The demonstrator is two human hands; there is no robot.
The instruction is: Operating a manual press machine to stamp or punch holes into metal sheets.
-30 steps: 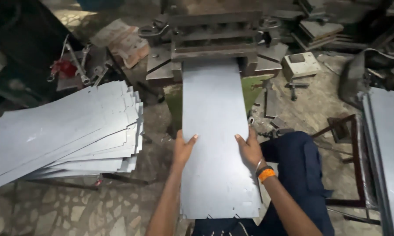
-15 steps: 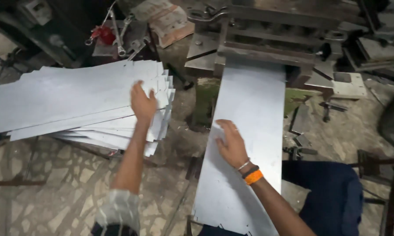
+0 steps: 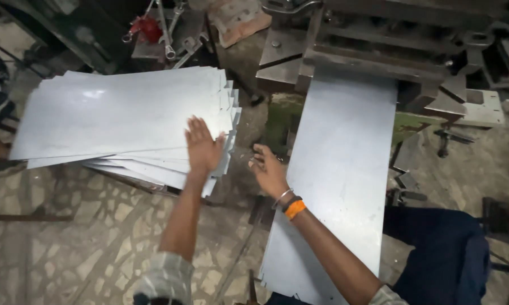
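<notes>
Grey sheet-metal stack (image 3: 124, 116) now takes the left hand (image 3: 202, 148) — palm flat, fingers spread on the near right corner of the top sheet, pressing, not gripping. A second ago that hand lay on the long grey metal strip (image 3: 339, 169); it has crossed over. The right hand (image 3: 268, 169) has come off the strip too and hovers loose, fingers half curled, holding nothing, just left of its edge. The stack rests on the mosaic floor (image 3: 68, 237), fanned, long axis running left to right. The strip runs lengthwise away from the person, far end under the dark steel press (image 3: 378, 39).
</notes>
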